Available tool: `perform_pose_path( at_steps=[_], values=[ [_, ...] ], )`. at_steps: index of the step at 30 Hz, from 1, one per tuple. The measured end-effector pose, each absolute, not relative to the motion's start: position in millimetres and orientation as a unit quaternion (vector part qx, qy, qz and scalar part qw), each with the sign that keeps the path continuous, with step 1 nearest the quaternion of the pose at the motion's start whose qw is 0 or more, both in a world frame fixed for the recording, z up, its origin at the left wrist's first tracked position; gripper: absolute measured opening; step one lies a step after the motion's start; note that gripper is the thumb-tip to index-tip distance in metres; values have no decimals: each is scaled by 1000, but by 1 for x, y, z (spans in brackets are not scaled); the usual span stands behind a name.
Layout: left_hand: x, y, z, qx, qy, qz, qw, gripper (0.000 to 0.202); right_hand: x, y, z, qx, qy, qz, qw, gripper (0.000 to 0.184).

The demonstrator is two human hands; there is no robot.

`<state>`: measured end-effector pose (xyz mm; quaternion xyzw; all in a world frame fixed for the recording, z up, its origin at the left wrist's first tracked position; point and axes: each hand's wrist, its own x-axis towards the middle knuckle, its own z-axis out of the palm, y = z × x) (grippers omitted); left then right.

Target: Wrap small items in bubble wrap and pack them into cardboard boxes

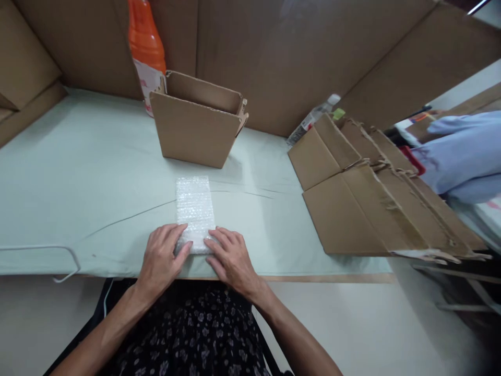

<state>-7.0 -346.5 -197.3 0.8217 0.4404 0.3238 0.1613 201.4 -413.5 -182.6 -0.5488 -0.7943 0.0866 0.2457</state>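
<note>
Bubble wrap (194, 201) lies flat before us in the head view, near the front edge of the counter (105, 156), its long side running away from us. Our left hand (158, 258) touches its near left corner, thumb and forefinger parted with a strip of wrap showing between them. Our right hand (233, 256) meets the near right side, fingertips on the wrap and thumb spread lower, by the near edge. Neither grip is closed; both rest lightly, facing each other across the wrap.

Just beyond the wrap's far end we have an open-topped carton (191, 128), with an orange bottle (146, 49) behind its left side. A cardboard wall (266, 62) bounds the back. To our right, pale cloth runs as far as a group of cartons (348, 209), with a clear bottle (313, 120) behind them. To our left, the widest stretch of cloth reaches outward, with a white cable (39, 247) along the front edge.
</note>
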Motion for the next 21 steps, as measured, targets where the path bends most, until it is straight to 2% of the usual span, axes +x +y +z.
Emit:
perform_pose_path(
  at_steps=[4,7,10,16,21],
  values=[
    [-14,-359,-190,844,372,341,184,34,198,-410,-183,-551,-773,139,284,24],
    [-19,-365,-190,836,375,330,229,36,198,-415,-175,-551,-747,195,317,25],
    [-19,-359,-195,826,408,319,224,37,198,-419,-173,-570,-735,141,340,28],
    [-14,-344,-200,827,428,329,155,36,191,-405,-186,-548,-796,83,245,33],
    [-28,-358,-190,840,375,330,214,45,188,-406,-177,-566,-758,162,281,23]
  ],
)
